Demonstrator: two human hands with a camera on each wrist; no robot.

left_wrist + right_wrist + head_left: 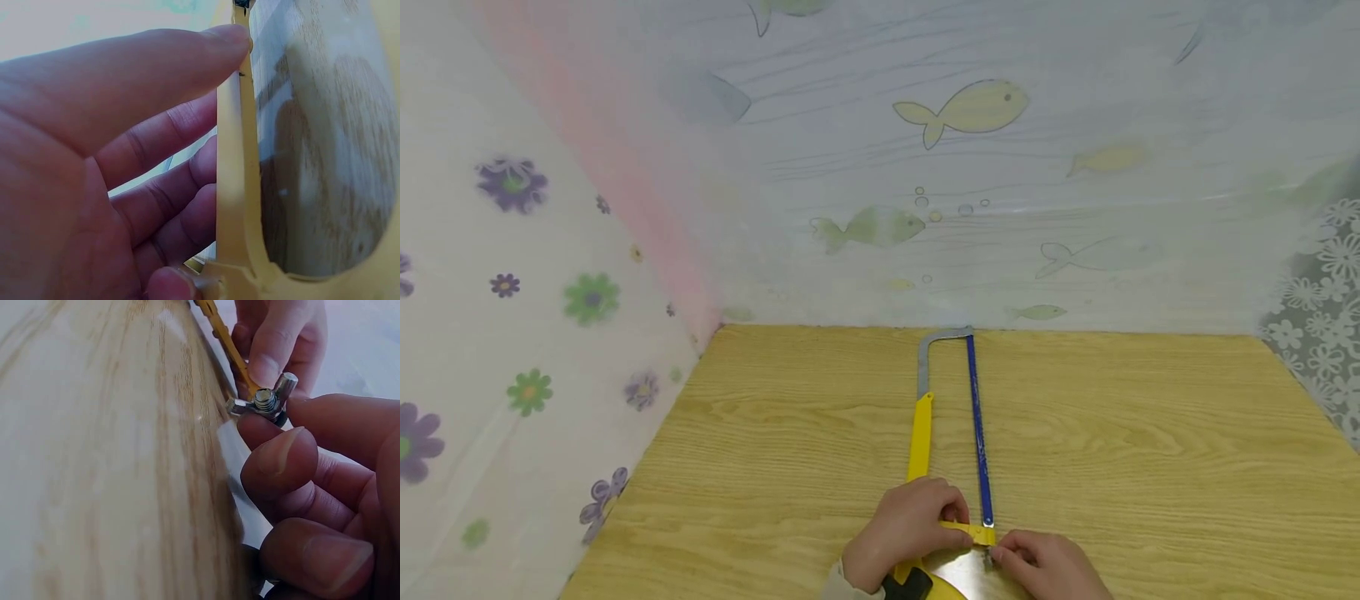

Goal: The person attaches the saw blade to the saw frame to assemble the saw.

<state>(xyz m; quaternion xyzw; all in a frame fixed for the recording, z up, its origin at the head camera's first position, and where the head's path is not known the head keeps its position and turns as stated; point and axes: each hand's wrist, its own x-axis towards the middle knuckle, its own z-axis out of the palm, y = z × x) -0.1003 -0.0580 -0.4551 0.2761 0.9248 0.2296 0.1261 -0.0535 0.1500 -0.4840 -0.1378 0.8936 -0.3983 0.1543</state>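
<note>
A hacksaw (920,437) with a yellow and grey frame lies on the wooden table, its bow end toward the wall. Its blue blade (979,425) runs along the right side, joined to the frame at both ends. My left hand (910,525) grips the yellow handle end near the blade's close end; in the left wrist view the thumb presses on the narrow yellow bar (231,175) with fingers behind it. At that same corner my right hand (1048,562) pinches a metal wing nut (265,400), threaded on a bolt whose end shows. The fingertips partly cover the nut.
The wood-grained table (1150,450) extends to both sides of the saw. Behind it hangs a fish-patterned sheet (977,167), and a flower-patterned sheet (512,333) lines the left side. A black wrist strap (908,585) sits by the left sleeve.
</note>
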